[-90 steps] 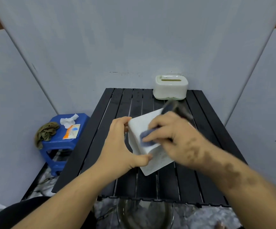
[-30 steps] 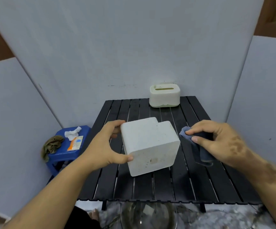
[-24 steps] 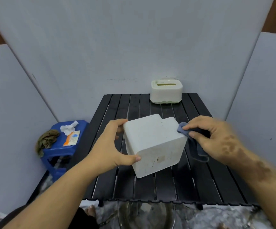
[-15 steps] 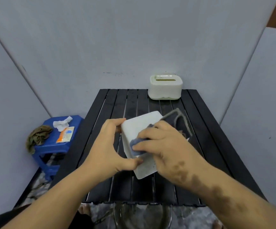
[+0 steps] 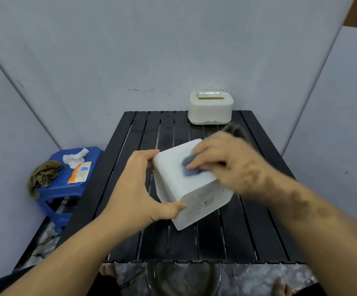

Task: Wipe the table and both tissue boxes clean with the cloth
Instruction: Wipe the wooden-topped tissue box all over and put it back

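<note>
- Box (image 5: 186, 189) mid desk (image 5: 226, 238), tilted, btwn hands: left hand (image 5: 139, 189) on its left side, right hand (image 5: 233, 165) w/ cloth (image 5: 190, 169) on top.
- 2nd box (image 5: 210, 108) at desk's back edge, right of centre.
- Stool (image 5: 66, 189) left of desk; rag (image 5: 43, 177), tissue (image 5: 75, 159), packet (image 5: 80, 173) on it.

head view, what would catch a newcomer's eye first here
First the white tissue box, tilted over the middle of the black slatted table: the left hand grips its side while the right hand presses a blue cloth on its upper face. Next, the cream tissue box at the far edge.

cloth (image 5: 191, 169) slid rightward across white tissue box (image 5: 186, 184)
</note>
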`<action>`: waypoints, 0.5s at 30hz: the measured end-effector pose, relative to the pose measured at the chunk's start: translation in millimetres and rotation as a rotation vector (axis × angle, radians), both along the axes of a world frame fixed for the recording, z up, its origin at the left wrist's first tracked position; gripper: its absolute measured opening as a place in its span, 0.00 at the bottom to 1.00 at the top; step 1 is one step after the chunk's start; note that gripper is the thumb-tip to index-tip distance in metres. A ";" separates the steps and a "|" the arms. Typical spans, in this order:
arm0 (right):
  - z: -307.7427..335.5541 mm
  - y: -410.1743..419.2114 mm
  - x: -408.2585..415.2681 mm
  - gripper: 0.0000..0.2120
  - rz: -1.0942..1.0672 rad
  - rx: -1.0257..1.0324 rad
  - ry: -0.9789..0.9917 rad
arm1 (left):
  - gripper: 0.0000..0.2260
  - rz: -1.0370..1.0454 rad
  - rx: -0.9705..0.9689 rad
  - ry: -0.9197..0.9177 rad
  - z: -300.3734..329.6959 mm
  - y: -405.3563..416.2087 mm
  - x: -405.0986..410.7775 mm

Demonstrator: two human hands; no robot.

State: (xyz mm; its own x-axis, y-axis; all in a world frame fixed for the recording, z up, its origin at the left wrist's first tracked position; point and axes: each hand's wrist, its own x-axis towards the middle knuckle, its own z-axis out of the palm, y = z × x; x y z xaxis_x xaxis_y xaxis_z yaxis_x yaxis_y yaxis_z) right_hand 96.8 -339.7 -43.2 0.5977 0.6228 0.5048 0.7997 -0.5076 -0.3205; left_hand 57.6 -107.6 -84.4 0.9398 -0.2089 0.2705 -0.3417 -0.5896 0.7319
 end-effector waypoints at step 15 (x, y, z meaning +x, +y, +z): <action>11.5 -11.2 26.2 0.11 -0.424 -0.074 0.160 | 0.43 0.012 0.017 0.047 -1.0 -2.2 -2.6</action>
State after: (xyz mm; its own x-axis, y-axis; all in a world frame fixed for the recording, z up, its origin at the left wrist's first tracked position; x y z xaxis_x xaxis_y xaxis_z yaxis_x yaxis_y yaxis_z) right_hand 123.0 -350.9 -31.7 0.8744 0.3374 0.3486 0.4598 -0.8057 -0.3734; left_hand 55.0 -109.8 -85.4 0.9540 -0.2015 0.2222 -0.2996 -0.6062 0.7367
